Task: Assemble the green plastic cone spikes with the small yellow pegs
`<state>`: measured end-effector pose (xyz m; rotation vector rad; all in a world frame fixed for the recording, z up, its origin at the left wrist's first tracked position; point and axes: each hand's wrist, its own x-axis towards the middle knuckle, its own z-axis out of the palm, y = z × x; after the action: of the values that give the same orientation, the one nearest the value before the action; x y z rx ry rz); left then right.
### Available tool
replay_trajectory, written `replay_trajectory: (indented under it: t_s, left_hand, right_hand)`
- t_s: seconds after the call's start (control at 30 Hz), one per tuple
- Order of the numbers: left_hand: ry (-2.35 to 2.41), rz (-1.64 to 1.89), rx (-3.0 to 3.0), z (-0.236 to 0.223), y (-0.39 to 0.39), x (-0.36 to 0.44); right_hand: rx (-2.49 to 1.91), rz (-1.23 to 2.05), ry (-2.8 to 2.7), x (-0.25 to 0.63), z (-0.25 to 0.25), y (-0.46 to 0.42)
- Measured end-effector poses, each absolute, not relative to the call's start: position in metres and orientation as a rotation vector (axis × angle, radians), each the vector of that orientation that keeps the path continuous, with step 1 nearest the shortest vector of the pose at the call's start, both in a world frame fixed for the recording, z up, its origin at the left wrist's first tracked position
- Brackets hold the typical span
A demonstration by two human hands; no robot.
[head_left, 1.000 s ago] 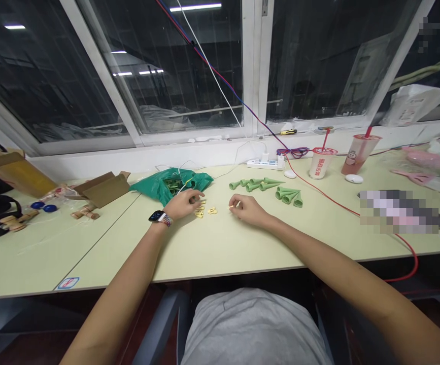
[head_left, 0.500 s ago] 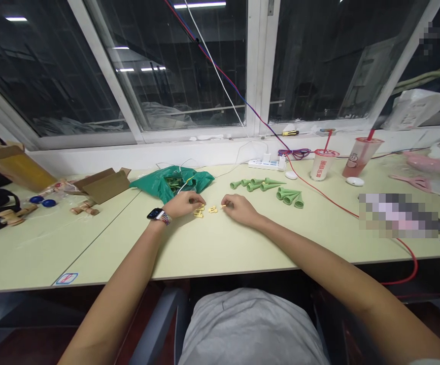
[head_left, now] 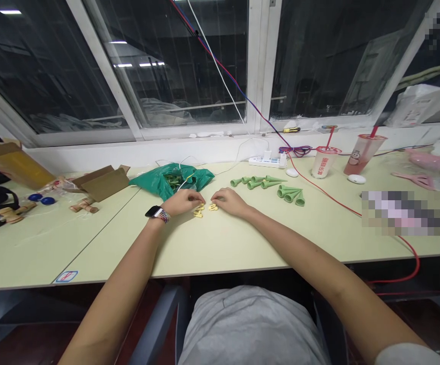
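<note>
My left hand [head_left: 184,202] is closed, its bent fingertips over a cluster of small yellow pieces [head_left: 198,213] on the table. Whether one is pinched there is hidden. Opposite it, my right hand [head_left: 230,202] is closed in a pinch directly above a second small cluster of yellow pieces [head_left: 213,207]. Its fingertips hide what lies between them. Behind my left hand lies a green plastic bag [head_left: 155,183], its mouth showing green parts inside. Several green cones [head_left: 258,182] lie in a row beyond my right hand, with more green cones [head_left: 291,194] to their right.
A power strip [head_left: 264,161] and two drink cups [head_left: 323,163] stand toward the window. A red cable [head_left: 326,194] crosses the table on the right. To the left are an open cardboard box [head_left: 103,183], wooden pieces [head_left: 85,205] and blue balls [head_left: 47,201].
My right hand has moved left with a small yellow piece showing in its pinch earlier, now reaching the second cluster. My left hand's fingers have drawn together over the first cluster.
</note>
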<state>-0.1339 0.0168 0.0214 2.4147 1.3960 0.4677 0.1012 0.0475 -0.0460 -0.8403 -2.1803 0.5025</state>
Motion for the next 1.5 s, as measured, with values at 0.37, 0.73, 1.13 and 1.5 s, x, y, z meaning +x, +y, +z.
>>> replay_trajectory:
  t_s: [0.37,0.73,1.13,1.5]
  left_hand:
    - [1.427,0.401,2.397,0.03,0.01,-0.13]
    - [1.421,0.445,2.382,0.022,0.016,-0.134]
    - [1.441,0.606,2.481,0.02,0.015,-0.131]
    - [1.453,0.65,2.511,0.016,0.02,-0.135]
  right_hand:
    - [-0.899,0.498,-2.201,0.101,-0.045,0.046]
    - [-0.866,0.527,-2.197,0.103,-0.044,0.042]
    - [-0.794,0.387,-2.217,0.108,-0.031,-0.002]
    - [-0.928,0.339,-2.368,0.087,-0.044,-0.023]
